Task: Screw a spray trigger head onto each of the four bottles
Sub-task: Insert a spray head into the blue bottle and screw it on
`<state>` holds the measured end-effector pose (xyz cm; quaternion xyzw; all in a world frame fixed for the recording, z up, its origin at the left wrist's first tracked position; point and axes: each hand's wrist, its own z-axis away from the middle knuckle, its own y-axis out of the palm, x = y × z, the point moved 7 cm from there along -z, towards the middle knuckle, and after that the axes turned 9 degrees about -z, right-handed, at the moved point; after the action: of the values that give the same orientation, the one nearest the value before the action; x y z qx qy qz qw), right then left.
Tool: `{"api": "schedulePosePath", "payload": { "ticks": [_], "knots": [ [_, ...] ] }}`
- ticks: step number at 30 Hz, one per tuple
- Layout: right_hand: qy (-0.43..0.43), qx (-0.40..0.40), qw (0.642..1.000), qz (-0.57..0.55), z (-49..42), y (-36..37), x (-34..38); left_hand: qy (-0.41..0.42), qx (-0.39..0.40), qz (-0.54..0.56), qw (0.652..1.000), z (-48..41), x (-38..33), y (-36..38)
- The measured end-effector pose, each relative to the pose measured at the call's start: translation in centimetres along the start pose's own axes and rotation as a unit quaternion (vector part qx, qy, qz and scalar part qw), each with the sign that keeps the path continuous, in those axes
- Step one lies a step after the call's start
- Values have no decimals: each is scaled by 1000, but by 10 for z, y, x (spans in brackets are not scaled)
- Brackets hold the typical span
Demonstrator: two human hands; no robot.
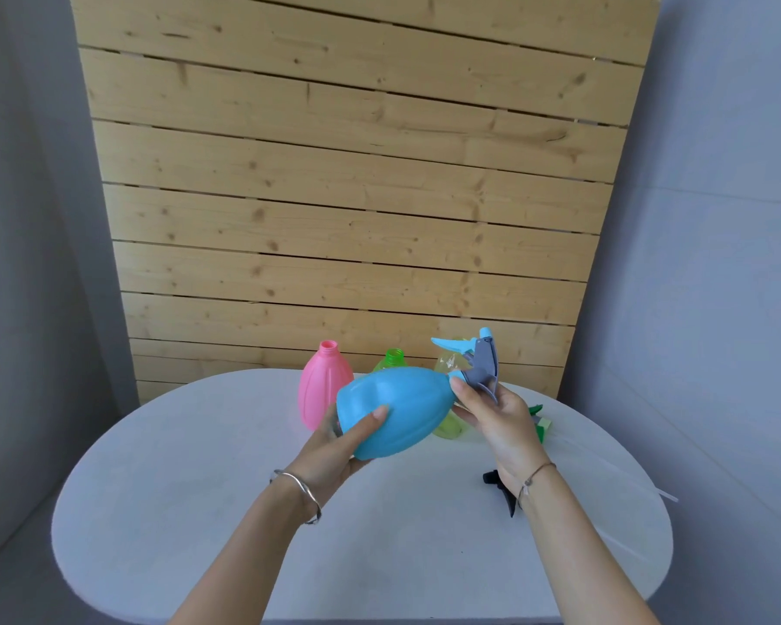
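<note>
— Where's your blue bottle?
— Tilted above the table; your left hand cups its base.
— And your right hand?
— Fingers closed around the trigger head at its neck.

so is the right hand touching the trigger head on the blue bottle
Touching. The head view shows the right hand with its fingers wrapped around the base of the grey and blue trigger head at the neck of the blue bottle, with no gap between them.
</note>
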<state>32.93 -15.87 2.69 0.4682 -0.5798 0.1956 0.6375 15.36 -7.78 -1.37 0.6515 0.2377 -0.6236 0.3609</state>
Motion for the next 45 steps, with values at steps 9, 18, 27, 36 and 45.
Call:
{"api": "schedulePosePath", "payload": {
  "ticks": [9,18,27,36,45],
  "knots": [
    [2,12,1000,-2,1,3,-1,-27,-28,21,999,0,6,-3],
    [-6,46,998,-35,2,15,-3,-116,-35,42,992,1,18,1],
    [-32,-60,996,-54,2,7,-13,41,-111,-26,993,7,-7,0],
    [-33,57,994,-85,5,33,2,-121,-37,68,990,6,15,2],
    [-107,35,991,-70,18,58,17,-71,-36,92,993,1,12,-15]
  ]
}}
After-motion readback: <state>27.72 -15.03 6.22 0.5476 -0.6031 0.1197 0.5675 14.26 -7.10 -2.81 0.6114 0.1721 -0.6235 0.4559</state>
